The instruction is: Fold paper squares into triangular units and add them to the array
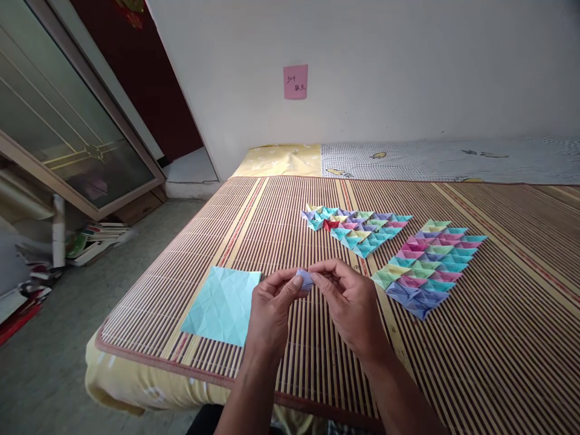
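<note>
Between my two hands is a small folded piece of lavender paper [305,280], held above the bamboo mat. My left hand [277,293] pinches its left side between thumb and fingers. On the other side, the thumb and fingertips of my right hand [345,296] close on its right edge. A creased turquoise paper sheet [220,305] lies flat to the left of my left hand. Beyond my right hand rest two groups of folded paper pieces in many colours, one farther back [357,226] and one to the right [428,260].
The striped bamboo mat [480,362] covers a bed with a yellow patterned sheet [158,386]. A pink note [295,82] with handwriting is stuck on the white wall. Books [99,238] and papers lie on the floor at left, near a glass-panelled door [67,109].
</note>
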`<control>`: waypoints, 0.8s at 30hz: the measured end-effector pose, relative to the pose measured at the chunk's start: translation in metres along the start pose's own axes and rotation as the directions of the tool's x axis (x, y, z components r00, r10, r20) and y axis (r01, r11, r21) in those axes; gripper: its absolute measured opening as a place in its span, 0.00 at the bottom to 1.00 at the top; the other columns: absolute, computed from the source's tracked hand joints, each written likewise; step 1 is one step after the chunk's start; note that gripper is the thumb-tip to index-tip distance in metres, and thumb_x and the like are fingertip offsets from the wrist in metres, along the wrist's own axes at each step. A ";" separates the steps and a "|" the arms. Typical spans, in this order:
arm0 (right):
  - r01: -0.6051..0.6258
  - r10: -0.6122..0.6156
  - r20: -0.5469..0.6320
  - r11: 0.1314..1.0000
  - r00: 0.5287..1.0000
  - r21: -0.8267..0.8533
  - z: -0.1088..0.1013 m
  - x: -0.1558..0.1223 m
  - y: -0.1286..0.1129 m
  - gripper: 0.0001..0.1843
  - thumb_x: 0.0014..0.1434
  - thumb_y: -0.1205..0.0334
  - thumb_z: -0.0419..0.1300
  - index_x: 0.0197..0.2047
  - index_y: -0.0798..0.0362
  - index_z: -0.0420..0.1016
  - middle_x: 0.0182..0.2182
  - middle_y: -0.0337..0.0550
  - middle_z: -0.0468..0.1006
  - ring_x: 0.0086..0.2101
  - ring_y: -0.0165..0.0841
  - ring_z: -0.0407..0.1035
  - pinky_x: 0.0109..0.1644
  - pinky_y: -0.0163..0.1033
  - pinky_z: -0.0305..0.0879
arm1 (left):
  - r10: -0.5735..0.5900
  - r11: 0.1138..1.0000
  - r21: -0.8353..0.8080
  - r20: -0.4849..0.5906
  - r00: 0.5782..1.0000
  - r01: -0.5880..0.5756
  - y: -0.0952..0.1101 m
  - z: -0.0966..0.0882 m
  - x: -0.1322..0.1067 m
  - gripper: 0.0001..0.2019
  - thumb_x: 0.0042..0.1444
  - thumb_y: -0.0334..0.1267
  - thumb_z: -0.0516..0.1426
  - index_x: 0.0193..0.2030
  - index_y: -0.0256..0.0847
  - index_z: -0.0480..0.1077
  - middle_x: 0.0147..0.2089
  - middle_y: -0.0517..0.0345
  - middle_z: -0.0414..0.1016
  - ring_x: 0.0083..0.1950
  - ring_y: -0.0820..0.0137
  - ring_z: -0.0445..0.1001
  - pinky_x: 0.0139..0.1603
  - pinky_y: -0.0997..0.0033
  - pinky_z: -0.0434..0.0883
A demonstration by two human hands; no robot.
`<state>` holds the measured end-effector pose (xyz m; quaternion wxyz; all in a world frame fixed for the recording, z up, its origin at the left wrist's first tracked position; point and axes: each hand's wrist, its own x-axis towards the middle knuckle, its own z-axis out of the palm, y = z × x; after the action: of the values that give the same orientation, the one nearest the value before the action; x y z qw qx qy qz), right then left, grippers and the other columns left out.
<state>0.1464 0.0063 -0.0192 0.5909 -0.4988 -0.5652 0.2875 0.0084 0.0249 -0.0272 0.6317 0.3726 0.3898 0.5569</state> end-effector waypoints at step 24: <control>-0.020 0.033 0.155 0.996 0.987 -0.084 -0.011 0.004 -0.004 0.15 0.72 0.56 0.56 0.33 0.51 0.74 0.26 0.38 0.73 0.27 0.32 0.67 0.31 0.37 0.62 | 0.099 0.981 0.149 0.148 0.984 -0.121 0.012 -0.005 -0.004 0.09 0.58 0.38 0.70 0.44 0.40 0.80 0.35 0.56 0.81 0.38 0.70 0.78 0.42 0.73 0.76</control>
<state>0.1575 0.0061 -0.0127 0.5199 -0.5060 -0.6143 0.3102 -0.0011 0.0227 -0.0179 0.5942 0.4805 0.3662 0.5310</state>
